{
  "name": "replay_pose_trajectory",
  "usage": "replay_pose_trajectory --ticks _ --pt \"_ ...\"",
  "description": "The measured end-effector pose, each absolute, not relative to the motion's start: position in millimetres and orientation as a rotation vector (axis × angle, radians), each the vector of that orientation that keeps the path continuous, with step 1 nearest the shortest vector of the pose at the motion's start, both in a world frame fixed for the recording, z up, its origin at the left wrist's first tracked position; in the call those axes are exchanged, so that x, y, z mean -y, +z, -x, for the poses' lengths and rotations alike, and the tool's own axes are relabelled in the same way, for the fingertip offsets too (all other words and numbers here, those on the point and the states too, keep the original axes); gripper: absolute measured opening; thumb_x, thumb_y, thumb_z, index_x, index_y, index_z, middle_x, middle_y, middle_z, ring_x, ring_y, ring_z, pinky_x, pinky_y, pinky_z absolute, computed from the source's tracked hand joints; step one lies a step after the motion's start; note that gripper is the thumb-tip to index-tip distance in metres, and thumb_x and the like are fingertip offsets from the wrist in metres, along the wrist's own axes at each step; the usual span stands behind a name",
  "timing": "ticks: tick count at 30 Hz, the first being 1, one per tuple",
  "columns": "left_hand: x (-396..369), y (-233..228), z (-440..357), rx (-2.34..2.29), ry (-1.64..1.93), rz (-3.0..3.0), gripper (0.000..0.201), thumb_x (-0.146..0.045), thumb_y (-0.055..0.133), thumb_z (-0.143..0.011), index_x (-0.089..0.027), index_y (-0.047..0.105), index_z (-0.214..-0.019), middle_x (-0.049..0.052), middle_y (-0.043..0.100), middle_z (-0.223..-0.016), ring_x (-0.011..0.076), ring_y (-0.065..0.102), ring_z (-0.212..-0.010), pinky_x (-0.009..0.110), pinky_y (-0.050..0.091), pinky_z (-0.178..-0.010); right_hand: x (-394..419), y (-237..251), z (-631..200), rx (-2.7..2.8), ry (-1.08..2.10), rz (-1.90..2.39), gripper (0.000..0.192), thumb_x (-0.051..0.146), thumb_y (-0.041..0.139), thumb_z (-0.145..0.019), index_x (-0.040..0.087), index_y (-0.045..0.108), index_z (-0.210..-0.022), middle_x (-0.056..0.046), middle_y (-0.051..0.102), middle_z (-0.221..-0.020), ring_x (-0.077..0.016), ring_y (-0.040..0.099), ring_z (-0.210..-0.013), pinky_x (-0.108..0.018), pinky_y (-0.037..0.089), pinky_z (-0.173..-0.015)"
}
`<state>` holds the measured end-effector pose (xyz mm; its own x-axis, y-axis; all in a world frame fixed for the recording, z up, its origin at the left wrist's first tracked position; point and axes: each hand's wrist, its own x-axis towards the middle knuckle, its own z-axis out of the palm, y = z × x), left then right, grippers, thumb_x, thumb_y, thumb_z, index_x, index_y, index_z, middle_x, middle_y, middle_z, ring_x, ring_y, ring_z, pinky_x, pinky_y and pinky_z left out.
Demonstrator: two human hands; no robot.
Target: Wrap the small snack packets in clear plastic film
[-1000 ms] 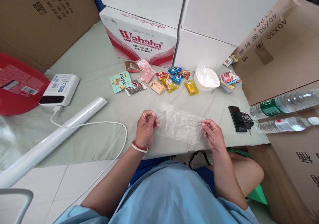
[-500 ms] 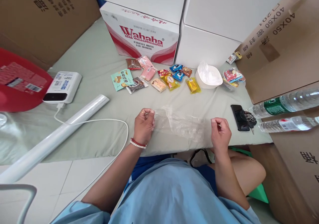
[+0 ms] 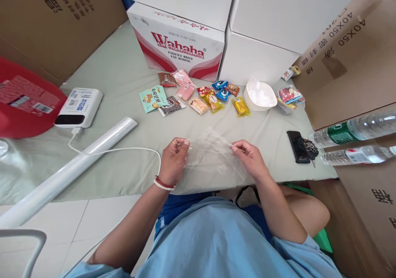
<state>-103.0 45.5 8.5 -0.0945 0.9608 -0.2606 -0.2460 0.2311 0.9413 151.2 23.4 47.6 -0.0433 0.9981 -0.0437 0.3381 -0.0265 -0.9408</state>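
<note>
Pale green cloth [image 3: 123, 76] covers the low work surface, which is hemmed in by cardboard cartons and white boxes. Taking the Wahaha box [image 3: 177, 47] at the back as the landmark, everything else sits in front of it or off to its sides.

Well in front of that box, at the near edge of the cloth, the clear plastic bag [image 3: 210, 158] lies crumpled and stretched between both hands. The left hand [image 3: 173, 160] pinches the bag's left edge between thumb and forefinger, its other fingers curled in; a red and white bead bracelet [image 3: 163, 183] circles the wrist. The right hand [image 3: 250, 160] pinches the bag's upper right edge with thumb and fingertips pressed together.

Just in front of the Wahaha box lies a row of small snack packets [image 3: 198, 96]. Right of these sits a white bowl [image 3: 260, 96] lined with plastic, and further right a small clear tub of snacks [image 3: 289, 96]. A black phone with keys [image 3: 298, 146] rests to the front right of the box, and beyond it 2 water bottles [image 3: 355, 144] lie on a carton. To the front left of the box sits a white power bank [image 3: 78, 107], its cable [image 3: 123, 150] curving toward the left hand, beside a long white roll [image 3: 71, 170].
</note>
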Motion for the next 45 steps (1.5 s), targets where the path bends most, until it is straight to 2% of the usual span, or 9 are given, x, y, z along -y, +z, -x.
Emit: replay_pose_trajectory --ticks 6,10,13,20,25,30,34,39,45 --pt "-51 14 150 -1.273 0.943 -0.924 0.046 -0.061 0.078 -0.073 -0.021 0.058 -0.085 -0.010 0.042 -0.052 0.0068 0.031 -0.042 0.020 0.023 -0.040 -46 84 -188 1.297 1.522 1.424 0.036 0.054 0.076 -0.084 0.021 0.062 -0.088 0.000 0.067 -0.081 -0.0098 0.054 -0.055 -0.024 0.044 -0.050" --pt "-53 11 172 -1.514 0.807 -1.207 0.043 -0.060 0.069 -0.078 -0.020 0.062 -0.092 -0.005 0.053 -0.064 0.0115 0.044 -0.049 0.025 0.036 -0.047 -67 66 -193 1.430 1.502 1.511 0.037 0.054 0.078 -0.080 0.020 0.062 -0.085 0.003 0.060 -0.068 -0.0101 0.053 -0.055 -0.024 0.043 -0.053" --pt "-48 18 172 -1.845 0.890 -1.609 0.040 -0.048 0.065 -0.082 -0.018 0.065 -0.109 0.007 0.065 -0.096 0.0222 0.062 -0.077 0.039 0.053 -0.074 -82 46 -190 1.545 1.446 1.546 0.034 0.052 0.074 -0.080 0.020 0.063 -0.084 0.005 0.056 -0.065 -0.0108 0.052 -0.056 -0.026 0.044 -0.057" --pt "-32 30 126 -1.452 0.848 -2.460 0.027 -0.027 0.049 -0.099 -0.023 0.072 -0.112 0.012 0.071 -0.122 0.0283 0.062 -0.121 0.048 0.050 -0.103 -113 42 -186 1.891 1.313 1.482 0.026 0.045 0.062 -0.084 0.020 0.065 -0.087 0.004 0.061 -0.070 -0.0133 0.056 -0.061 -0.026 0.043 -0.061" --pt "-17 -7 100 -1.255 0.414 -2.588 0.045 -0.032 0.048 -0.102 -0.025 0.058 -0.146 0.014 0.048 -0.160 0.0302 0.043 -0.150 0.055 0.034 -0.122 -150 50 -191 2.141 1.002 1.464 0.020 0.035 0.057 -0.089 0.019 0.067 -0.088 0.000 0.065 -0.075 -0.0156 0.059 -0.068 -0.028 0.047 -0.068" --pt "-5 -18 99 -1.383 0.456 -2.560 0.052 -0.039 0.041 -0.106 -0.025 0.046 -0.156 0.015 0.037 -0.168 0.0327 0.034 -0.156 0.060 0.027 -0.124 -166 51 -192 2.173 0.470 1.472 0.020 0.023 0.053 -0.091 0.017 0.071 -0.098 -0.009 0.071 -0.100 -0.0206 0.064 -0.089 -0.034 0.051 -0.085" --pt "-10 -1 103 -1.454 0.566 -2.518 0.049 -0.039 0.040 -0.106 -0.014 0.058 -0.144 0.018 0.054 -0.155 0.0331 0.039 -0.152 0.057 0.030 -0.123 -136 55 -203 1.983 0.276 1.558 0.027 0.029 0.052 -0.097 0.017 0.071 -0.112 -0.012 0.069 -0.109 -0.0217 0.066 -0.090 -0.035 0.055 -0.082" --pt "-31 9 103 -1.458 0.563 -2.506 0.043 -0.038 0.039 -0.107 -0.021 0.066 -0.135 0.013 0.061 -0.149 0.0293 0.045 -0.149 0.055 0.027 -0.125 -55 46 -196 1.832 -0.038 1.626 0.032 0.033 0.046 -0.104 0.018 0.071 -0.117 -0.015 0.068 -0.112 -0.0285 0.064 -0.109 -0.046 0.055 -0.094" --pt "-53 -14 100 -1.653 0.349 -2.423 0.057 -0.045 0.036 -0.105 -0.022 0.043 -0.157 0.017 0.036 -0.167 0.0336 0.035 -0.155 0.068 0.016 -0.124 18 -1 -184 2.472 0.230 1.432 0.074 0.051 0.058 -0.100 0.021 0.033 -0.163 -0.017 0.038 -0.165 -0.0350 0.031 -0.155 -0.059 0.035 -0.122"
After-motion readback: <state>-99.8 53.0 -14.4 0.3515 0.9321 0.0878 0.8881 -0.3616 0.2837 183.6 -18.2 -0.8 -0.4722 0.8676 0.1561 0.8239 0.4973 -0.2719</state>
